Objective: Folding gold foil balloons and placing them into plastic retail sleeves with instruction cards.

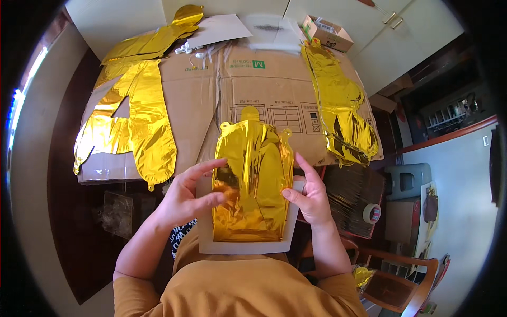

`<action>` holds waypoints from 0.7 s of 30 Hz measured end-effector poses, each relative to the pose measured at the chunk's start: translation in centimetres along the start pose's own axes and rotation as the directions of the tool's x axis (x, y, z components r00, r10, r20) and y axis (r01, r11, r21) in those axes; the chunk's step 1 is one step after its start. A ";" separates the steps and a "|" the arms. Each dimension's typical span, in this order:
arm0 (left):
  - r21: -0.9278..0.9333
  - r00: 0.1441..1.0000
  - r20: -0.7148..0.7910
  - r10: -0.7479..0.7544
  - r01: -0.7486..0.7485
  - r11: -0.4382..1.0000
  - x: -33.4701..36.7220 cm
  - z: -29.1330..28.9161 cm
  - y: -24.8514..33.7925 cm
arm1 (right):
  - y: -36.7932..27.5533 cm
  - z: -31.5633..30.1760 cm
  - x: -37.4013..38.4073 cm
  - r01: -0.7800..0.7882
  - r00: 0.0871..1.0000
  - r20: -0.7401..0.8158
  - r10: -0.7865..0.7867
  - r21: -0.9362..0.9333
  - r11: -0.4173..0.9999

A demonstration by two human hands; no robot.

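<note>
In front of my body a folded gold foil balloon [253, 179] lies against a white card [243, 247], whose border shows at the bottom and sides. Small tabs stick out at the balloon's upper end. My left hand [191, 193] holds the left edge, thumb and index finger spread over the foil and the other fingers hidden behind. At the right edge my right hand [314, 196] grips the balloon and card, its thumb pressing the foil and its index finger pointing up alongside. The far end overlaps the near edge of the cardboard-covered table [195, 105].
A flat gold letter-A balloon [150, 121] lies on the left, near another gold balloon [142, 45]. On the right is a gold letter balloon [338, 90]. Behind them are white sheets [222, 29] and a small box [330, 34]. A tape roll [371, 213] and wooden chair [393, 290] stand lower right.
</note>
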State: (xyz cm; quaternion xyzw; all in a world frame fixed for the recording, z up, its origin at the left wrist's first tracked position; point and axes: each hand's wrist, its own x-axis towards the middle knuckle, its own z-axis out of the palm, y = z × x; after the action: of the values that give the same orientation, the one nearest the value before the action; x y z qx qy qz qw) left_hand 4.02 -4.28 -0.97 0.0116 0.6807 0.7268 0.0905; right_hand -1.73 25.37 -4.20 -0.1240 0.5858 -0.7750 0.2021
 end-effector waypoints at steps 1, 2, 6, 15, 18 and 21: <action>0.070 1.000 -0.009 -0.012 0.013 0.997 0.2 -0.2 0.0 | 0.1 -0.2 -0.1 -0.009 1.000 0.007 0.009 -0.007 1.000; 0.139 1.000 -0.019 -0.024 0.026 0.990 0.4 -0.4 -0.1 | 0.2 -0.2 -0.1 -0.018 1.000 0.015 0.018 -0.014 1.000; 0.139 0.994 -0.051 -0.096 0.102 0.985 0.5 0.0 0.3 | -0.2 0.5 -0.4 0.067 0.998 0.002 -0.067 -0.043 0.997; 0.341 1.000 0.001 -0.015 0.013 0.940 -0.4 -0.3 1.4 | -3.9 -0.1 -0.7 -0.037 0.989 0.112 0.101 -0.469 0.883; 0.306 0.996 -0.036 -0.082 0.089 0.948 -0.9 0.1 2.4 | -3.9 0.0 -1.1 -0.005 0.991 0.112 0.066 -0.475 0.880; 0.276 0.981 -0.091 -0.169 0.188 0.943 -1.6 0.2 2.6 | -3.6 0.4 -1.7 0.059 0.995 0.097 -0.014 -0.473 0.879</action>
State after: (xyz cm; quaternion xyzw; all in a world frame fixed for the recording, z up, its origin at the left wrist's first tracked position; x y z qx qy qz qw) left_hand 5.34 -4.42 1.77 -0.0613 0.7787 0.6105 0.1307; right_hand -0.60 26.64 -0.56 -0.2158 0.7456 -0.6050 0.1772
